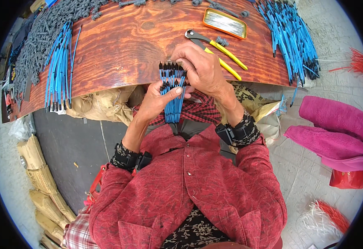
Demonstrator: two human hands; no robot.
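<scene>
My left hand (151, 101) is closed round a bundle of thin blue rods with black ends (173, 108), held fanned near the table's front edge. Its thumb lies across the rods, with the pointed black tips upward. Curled over the upper right of this bundle is my right hand (203, 69). Its fingers pinch together beside the black tips, and what they hold is hidden. Close behind the right hand lie pliers with yellow handles (229, 55) and dark jaws. Next to them is a small grey ribbed part (222, 41).
On the wooden table (119, 45) stands an orange-rimmed tin of fine silvery pins (225, 23). Grey ribbed plastic parts (38, 54) pile up at the left. More blue rods lie at left (60, 68) and far right (291, 35). Pink towels (335, 133) are at right.
</scene>
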